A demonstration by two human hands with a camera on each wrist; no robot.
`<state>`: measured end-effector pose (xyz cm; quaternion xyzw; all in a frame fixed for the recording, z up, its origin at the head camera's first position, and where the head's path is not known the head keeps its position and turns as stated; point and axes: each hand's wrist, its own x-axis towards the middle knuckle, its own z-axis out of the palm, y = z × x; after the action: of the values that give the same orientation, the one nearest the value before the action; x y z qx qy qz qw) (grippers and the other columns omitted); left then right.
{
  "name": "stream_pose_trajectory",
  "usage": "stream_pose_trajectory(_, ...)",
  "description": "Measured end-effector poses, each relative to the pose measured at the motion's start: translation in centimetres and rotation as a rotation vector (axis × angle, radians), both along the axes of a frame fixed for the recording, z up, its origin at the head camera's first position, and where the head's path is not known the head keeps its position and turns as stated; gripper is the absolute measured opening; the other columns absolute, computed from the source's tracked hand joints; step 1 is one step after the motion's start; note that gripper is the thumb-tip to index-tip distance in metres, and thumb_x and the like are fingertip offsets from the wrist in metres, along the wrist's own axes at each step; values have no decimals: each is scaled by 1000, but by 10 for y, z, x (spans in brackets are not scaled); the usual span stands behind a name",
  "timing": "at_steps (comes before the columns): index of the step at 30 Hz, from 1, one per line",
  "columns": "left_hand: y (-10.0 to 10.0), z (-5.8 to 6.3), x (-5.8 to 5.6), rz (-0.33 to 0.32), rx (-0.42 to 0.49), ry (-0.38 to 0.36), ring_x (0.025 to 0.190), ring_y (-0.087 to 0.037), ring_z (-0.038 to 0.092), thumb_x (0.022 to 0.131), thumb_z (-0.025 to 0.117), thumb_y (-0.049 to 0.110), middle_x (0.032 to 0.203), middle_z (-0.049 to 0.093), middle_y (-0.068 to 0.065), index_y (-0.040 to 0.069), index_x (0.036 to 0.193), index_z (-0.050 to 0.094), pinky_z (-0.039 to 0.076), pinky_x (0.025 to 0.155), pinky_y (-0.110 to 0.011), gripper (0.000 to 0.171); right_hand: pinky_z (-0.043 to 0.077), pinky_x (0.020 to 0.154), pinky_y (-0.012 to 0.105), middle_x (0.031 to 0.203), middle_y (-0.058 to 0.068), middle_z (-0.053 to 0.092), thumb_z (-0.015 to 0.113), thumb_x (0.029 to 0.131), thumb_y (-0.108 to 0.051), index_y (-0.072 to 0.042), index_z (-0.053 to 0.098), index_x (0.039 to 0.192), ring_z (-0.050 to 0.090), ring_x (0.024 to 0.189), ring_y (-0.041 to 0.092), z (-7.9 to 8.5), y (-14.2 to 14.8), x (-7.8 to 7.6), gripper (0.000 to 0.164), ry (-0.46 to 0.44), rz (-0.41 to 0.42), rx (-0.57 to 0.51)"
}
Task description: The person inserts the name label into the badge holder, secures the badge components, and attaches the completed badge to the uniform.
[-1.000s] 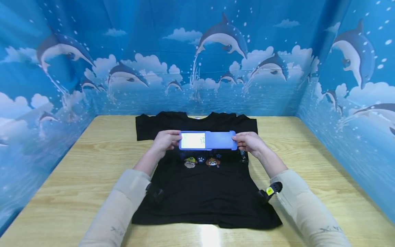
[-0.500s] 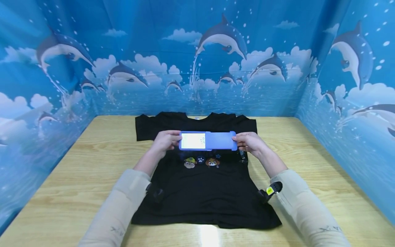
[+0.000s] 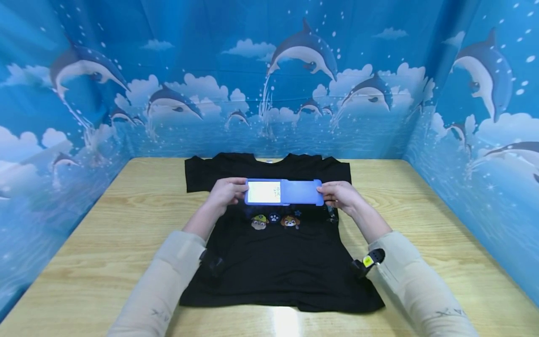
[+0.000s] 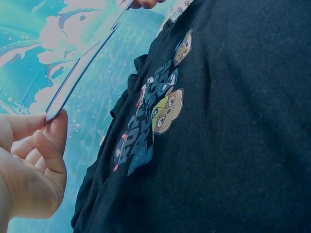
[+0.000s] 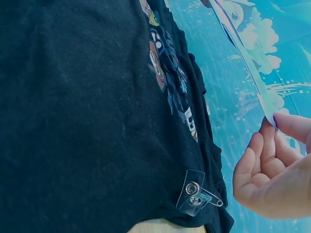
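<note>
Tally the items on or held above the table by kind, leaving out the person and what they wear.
Black T-shirt: 1
Blue holder, counted as one piece: 1
Clear clip with pin: 1
Total: 3

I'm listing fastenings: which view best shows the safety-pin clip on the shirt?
Right wrist view: the clip appears large, its snaps and pin clear. The head view shows it small; the left wrist view, small near the top.

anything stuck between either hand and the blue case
Nothing visible: the left hand and right hand each pinch an end of the blue case directly. The black shirt and clear clip lie below, apart from it.
</note>
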<state>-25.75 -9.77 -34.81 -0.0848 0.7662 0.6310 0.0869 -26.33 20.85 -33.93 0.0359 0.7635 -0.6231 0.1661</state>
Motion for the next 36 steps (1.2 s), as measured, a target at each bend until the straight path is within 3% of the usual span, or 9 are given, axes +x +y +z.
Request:
stream_pose_trajectory(26,1,1,1,-8,11,-3,79,-16,60,91,58,15,110,62,-11,8,128,56,41,65,-27,37,48,69,27,74,-2,58,60,90,-13,7,49,122,55,67,10,-2,-9,-1,39,-7,-21,14)
stream_pose_trajectory(36,2,0,0,-12,24,-8,79,-17,59,91,58,14,112,61,-12,8,128,56,42,75,-35,38,47,66,26,71,-2,57,60,90,-14,3,54,112,54,66,10,1,-11,2,29,-11,-11,-1)
